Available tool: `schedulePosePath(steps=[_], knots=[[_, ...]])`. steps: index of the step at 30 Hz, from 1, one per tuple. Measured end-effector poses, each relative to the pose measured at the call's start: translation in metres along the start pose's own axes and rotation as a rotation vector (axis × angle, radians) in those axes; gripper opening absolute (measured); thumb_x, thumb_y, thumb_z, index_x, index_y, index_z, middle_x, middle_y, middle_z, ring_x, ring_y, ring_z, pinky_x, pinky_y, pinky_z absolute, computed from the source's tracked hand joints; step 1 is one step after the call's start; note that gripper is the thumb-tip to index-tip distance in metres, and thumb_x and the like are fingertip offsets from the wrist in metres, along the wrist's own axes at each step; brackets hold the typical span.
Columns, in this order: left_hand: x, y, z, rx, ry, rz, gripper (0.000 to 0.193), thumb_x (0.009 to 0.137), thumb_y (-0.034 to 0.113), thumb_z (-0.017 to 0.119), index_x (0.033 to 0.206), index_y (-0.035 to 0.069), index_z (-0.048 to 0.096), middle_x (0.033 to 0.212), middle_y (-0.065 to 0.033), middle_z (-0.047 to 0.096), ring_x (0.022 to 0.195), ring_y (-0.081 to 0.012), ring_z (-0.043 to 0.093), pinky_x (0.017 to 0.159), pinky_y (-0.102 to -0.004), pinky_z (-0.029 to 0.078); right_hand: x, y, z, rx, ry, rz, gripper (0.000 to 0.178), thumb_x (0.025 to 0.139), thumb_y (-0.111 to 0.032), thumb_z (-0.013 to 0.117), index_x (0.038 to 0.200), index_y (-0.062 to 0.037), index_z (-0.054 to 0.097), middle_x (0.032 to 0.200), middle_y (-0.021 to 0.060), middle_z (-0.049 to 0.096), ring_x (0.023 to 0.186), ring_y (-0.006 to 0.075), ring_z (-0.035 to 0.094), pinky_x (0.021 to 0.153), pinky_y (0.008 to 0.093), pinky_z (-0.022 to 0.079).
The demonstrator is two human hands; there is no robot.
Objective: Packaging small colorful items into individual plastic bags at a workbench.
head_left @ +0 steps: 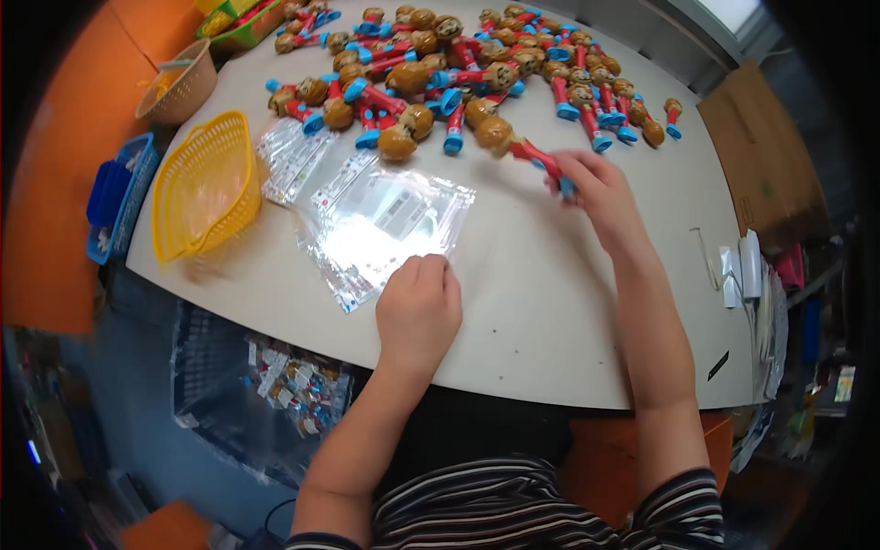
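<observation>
In my right hand (pixel 587 179) is a character-head candy dispenser (pixel 495 135) with a brown head, red stem and blue base. My fingers are closed round its base end, and its head points left, over the table toward the pile. My left hand (pixel 419 302) is closed, with its curled fingers against the edge of a clear printed plastic bag (pixel 390 206). Its fingertips are hidden, so I cannot tell whether they grip the bag. More plastic bags (pixel 293 156) lie overlapped to the left. A large pile of like dispensers (pixel 408 78) covers the far side of the white table.
A yellow basket (pixel 206 188) stands on the left of the table, with a tan basket (pixel 183 87) behind it. Below the left edge, a lined blue crate (pixel 215 385) holds several packed items. A cardboard box (pixel 765 156) stands past the right edge. A dark strip (pixel 718 366) lies near right.
</observation>
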State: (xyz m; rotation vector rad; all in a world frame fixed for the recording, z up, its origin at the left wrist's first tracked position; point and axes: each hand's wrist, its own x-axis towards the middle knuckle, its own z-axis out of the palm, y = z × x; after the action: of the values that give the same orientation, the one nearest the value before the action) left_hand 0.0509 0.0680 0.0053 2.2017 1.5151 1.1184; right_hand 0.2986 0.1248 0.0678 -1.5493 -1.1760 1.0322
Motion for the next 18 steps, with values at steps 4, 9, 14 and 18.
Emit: schedulePosePath(steps=[4, 9, 14, 18], knots=[[0.008, 0.007, 0.002, -0.045, -0.009, 0.002, 0.009, 0.084, 0.006, 0.066, 0.086, 0.004, 0.058, 0.077, -0.0112, 0.059, 0.07, -0.0305, 0.06, 0.061, -0.0399, 0.049, -0.083, -0.015, 0.003, 0.266, -0.269, 0.239, 0.028, 0.1, -0.025, 0.057, 0.112, -0.0015, 0.067, 0.085, 0.0045, 0.067, 0.074, 0.0094, 0.061, 0.061, 0.0239, 0.05], [0.016, 0.011, 0.002, -0.159, -0.024, -0.069, 0.009, 0.086, 0.006, 0.065, 0.087, 0.003, 0.056, 0.077, -0.0124, 0.06, 0.069, -0.0317, 0.061, 0.06, -0.0405, 0.049, -0.105, 0.01, 0.005, 0.115, -0.089, 0.271, 0.025, 0.101, -0.021, 0.056, 0.112, -0.0009, 0.067, 0.084, 0.0052, 0.067, 0.074, 0.0101, 0.062, 0.06, 0.0218, 0.05], [0.024, 0.016, -0.005, -0.186, 0.014, -0.065, 0.009, 0.087, 0.004, 0.064, 0.089, 0.003, 0.055, 0.077, -0.0137, 0.062, 0.069, -0.0325, 0.062, 0.061, -0.0412, 0.049, -0.123, 0.013, 0.018, -0.189, -0.115, -0.13, 0.023, 0.096, -0.009, 0.062, 0.115, 0.0036, 0.065, 0.091, 0.0062, 0.068, 0.076, 0.0104, 0.062, 0.064, 0.0229, 0.051], [0.025, 0.018, -0.01, -0.216, -0.019, -0.073, 0.009, 0.087, 0.004, 0.064, 0.089, 0.002, 0.055, 0.077, -0.014, 0.061, 0.069, -0.0328, 0.062, 0.062, -0.0412, 0.049, -0.124, 0.009, 0.014, -0.449, -0.094, -0.448, 0.025, 0.091, -0.004, 0.067, 0.115, 0.0028, 0.066, 0.094, 0.0083, 0.069, 0.077, 0.0121, 0.062, 0.065, 0.0239, 0.05]])
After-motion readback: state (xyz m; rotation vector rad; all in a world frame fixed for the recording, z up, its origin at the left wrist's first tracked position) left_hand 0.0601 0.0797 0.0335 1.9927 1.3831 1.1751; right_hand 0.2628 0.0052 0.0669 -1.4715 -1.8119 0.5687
